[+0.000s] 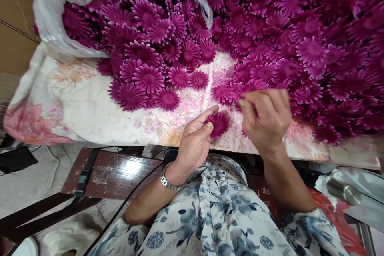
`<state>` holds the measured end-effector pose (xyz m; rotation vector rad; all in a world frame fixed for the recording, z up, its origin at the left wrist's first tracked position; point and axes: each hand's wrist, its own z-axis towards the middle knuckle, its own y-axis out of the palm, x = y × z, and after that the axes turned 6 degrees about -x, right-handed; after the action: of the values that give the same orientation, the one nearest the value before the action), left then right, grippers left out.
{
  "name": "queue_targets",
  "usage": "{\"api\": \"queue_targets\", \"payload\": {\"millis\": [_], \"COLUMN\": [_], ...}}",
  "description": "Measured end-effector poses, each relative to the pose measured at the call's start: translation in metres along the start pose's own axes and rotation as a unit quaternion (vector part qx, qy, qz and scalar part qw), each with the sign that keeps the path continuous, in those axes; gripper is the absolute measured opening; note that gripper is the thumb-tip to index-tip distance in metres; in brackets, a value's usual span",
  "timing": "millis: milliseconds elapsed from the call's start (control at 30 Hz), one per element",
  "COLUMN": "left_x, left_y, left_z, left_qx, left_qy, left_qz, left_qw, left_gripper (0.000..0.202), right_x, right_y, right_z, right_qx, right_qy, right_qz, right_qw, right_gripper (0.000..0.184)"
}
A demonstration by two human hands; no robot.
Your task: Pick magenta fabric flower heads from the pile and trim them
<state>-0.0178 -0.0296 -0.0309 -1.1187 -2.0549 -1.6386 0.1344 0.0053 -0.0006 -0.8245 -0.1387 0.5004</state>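
Between the thumb and fingers of my left hand (195, 136) is a purple artificial flower (220, 124), held just above the cloth near the table's front edge. To its right, my right hand (267, 118) is raised in front of the large flower pile (312, 52), its fingers curled and pinched together. Motion blurs those fingertips, and whether they hold anything cannot be made out. A bit of purple shows behind and below the right hand. Loose flowers (166, 99) lie on the cloth to the left of both hands.
A translucent plastic bag (57, 20) spills more purple flowers at the back left. Patterned cloth (87, 104) covers the table. Below its edge are a brown wooden bench (117, 172) with a black strap (85, 172), and a metal cylinder (344, 192) at right.
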Motion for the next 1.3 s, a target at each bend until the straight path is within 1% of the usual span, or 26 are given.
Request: {"api": "queue_targets", "payload": {"millis": [67,100,167,233,267,300,367,433,500,600,633,667,800,900,1000,1067,1167,1200,1267,1300], "left_x": [0.001,0.002,0.004,0.004,0.004,0.004,0.003,0.001,0.0,-0.001,-0.001,0.0,0.002,0.002,0.0,-0.001,0.0,0.0,0.002,0.003], "left_y": [-0.001,-0.001,0.0,0.001,0.002,0.003,0.004,0.005,0.005,0.005,0.005,0.006,0.007,0.009,0.009,0.007,0.003,0.003,0.003,0.004], "left_z": [0.001,0.001,0.001,0.001,0.0,0.0,-0.001,-0.001,0.0,0.001,0.001,0.001,-0.001,-0.002,-0.001,0.0,0.0,0.0,0.0,0.0], "left_qx": [0.013,0.013,0.003,-0.009,-0.013,-0.015,-0.015,-0.012,-0.004,-0.004,-0.009,-0.013,-0.021,-0.041,-0.04,-0.032,-0.01,-0.002,0.007,0.011], "left_qy": [-0.003,-0.005,-0.013,-0.028,-0.034,-0.039,-0.04,-0.028,-0.012,-0.001,0.002,0.005,0.014,0.021,0.032,0.033,0.031,0.026,0.012,0.005], "left_qz": [0.001,-0.006,-0.028,-0.043,-0.044,-0.041,-0.032,-0.023,-0.019,-0.032,-0.039,-0.044,-0.043,-0.032,-0.011,0.002,0.01,0.01,0.003,-0.004], "left_qw": [1.0,1.0,1.0,0.999,0.998,0.998,0.999,0.999,1.0,0.999,0.999,0.999,0.999,0.998,0.999,0.999,0.999,1.0,1.0,1.0], "left_gripper": [0.037,0.036,0.036,0.034,0.033,0.032,0.032,0.033,0.035,0.032,0.03,0.029,0.029,0.026,0.024,0.024,0.024,0.023,0.022,0.021], "right_x": [0.006,0.007,0.001,-0.009,-0.014,-0.019,-0.025,-0.026,-0.023,-0.017,-0.015,-0.014,-0.016,-0.023,-0.024,-0.018,0.001,0.008,0.014,0.014], "right_y": [-0.003,-0.004,-0.004,0.0,0.002,0.005,0.009,0.011,0.01,0.005,0.003,0.002,0.001,0.004,0.006,0.006,0.0,-0.003,-0.008,-0.009], "right_z": [0.004,0.004,0.001,-0.005,-0.008,-0.011,-0.016,-0.017,-0.015,-0.008,-0.005,-0.003,-0.001,-0.007,-0.011,-0.009,-0.001,0.002,0.006,0.007], "right_qx": [-0.002,-0.019,-0.08,-0.142,-0.165,-0.177,-0.167,-0.155,-0.133,-0.066,-0.054,-0.056,-0.097,-0.095,-0.1,-0.076,0.008,0.02,0.009,-0.004], "right_qy": [0.02,0.021,-0.007,-0.047,-0.062,-0.071,-0.075,-0.075,-0.073,-0.05,-0.044,-0.041,-0.044,-0.043,-0.044,-0.027,0.001,0.014,0.035,0.031], "right_qz": [-0.06,-0.056,0.012,0.102,0.133,0.152,0.153,0.136,0.109,0.041,0.027,0.029,0.091,0.09,0.107,0.077,-0.045,-0.078,-0.099,-0.084], "right_qw": [0.998,0.998,0.997,0.983,0.975,0.97,0.971,0.976,0.982,0.996,0.997,0.997,0.99,0.99,0.988,0.994,0.999,0.997,0.994,0.996], "right_gripper": [0.017,0.021,0.023,0.014,0.009,0.009,0.015,0.017,0.014,0.006,0.005,0.006,0.01,0.01,0.01,0.009,0.007,0.011,0.021,0.024]}}
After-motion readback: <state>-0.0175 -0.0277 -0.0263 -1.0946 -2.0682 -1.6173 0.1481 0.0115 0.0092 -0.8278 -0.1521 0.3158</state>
